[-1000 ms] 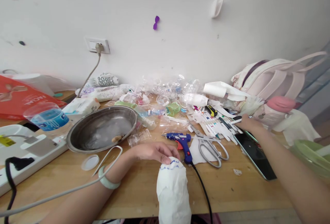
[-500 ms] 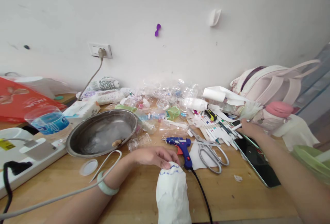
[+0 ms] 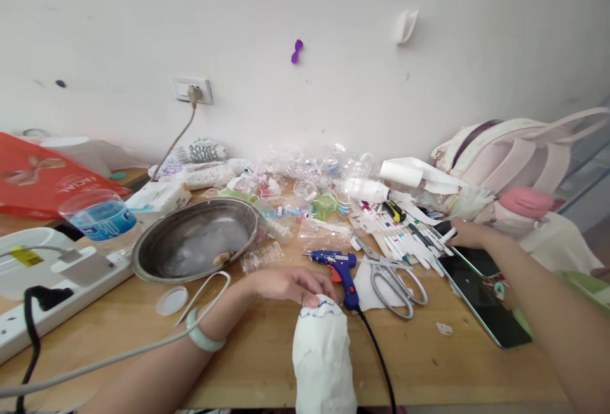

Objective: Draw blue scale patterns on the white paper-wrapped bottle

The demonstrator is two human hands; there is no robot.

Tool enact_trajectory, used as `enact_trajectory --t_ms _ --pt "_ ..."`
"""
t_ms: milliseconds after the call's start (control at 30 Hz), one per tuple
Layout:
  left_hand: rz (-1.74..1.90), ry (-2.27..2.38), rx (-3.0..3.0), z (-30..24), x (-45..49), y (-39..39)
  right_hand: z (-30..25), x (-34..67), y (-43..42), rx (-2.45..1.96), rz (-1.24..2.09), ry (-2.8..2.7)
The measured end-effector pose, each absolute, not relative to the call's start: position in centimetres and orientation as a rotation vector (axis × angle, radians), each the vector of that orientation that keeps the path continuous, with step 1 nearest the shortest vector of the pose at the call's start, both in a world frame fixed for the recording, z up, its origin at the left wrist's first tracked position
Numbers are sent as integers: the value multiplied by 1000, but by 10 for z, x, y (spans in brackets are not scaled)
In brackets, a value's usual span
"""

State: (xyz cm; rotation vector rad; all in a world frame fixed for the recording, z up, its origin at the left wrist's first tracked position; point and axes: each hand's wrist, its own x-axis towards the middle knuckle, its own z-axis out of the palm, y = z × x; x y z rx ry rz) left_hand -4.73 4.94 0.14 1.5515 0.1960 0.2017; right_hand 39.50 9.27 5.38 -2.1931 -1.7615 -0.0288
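Note:
My left hand (image 3: 300,286) is curled over the top end of a white, lumpy, bottle-shaped form (image 3: 323,357) with blue dashed lines near its top. The form rises from the bottom edge of the view, and its lower end is out of sight. At the right, my right hand (image 3: 471,235) has its fingers closed on a white marker pen (image 3: 448,236), beside a spread of marker pens (image 3: 391,236). Just below that hand lies a dark-screened phone (image 3: 483,300). Near my left fingers rests a blue glue gun (image 3: 338,268) with grey-handled scissors (image 3: 393,284) beside it.
A metal basin (image 3: 195,242) stands on the left, near a white power strip (image 3: 61,293) and a loose grey cable (image 3: 119,360). Clear plastic pieces (image 3: 328,166) are heaped along the wall. A pink bag (image 3: 505,153) and a pink-lidded container (image 3: 524,204) are at the right.
The whole view has shifted slightly, so most things sit a little further right. My left hand stays on the white form, and my right hand stays among the pens with the white marker pen.

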Motion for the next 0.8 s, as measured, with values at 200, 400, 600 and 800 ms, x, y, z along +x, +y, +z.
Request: enact_trajectory --t_ms 200,400,600,800 --pt "203 188 1570 2 -48 50 69 377 94 -2499 216 -1903" --pt "200 209 1538 0 -48 51 97 321 65 -2586 -128 -1754" --pt "217 92 1495 2 -42 47 58 216 10 -1334 181 -1771" --pt "238 96 1581 -4 -38 49 3 149 -9 -761 373 -1816"
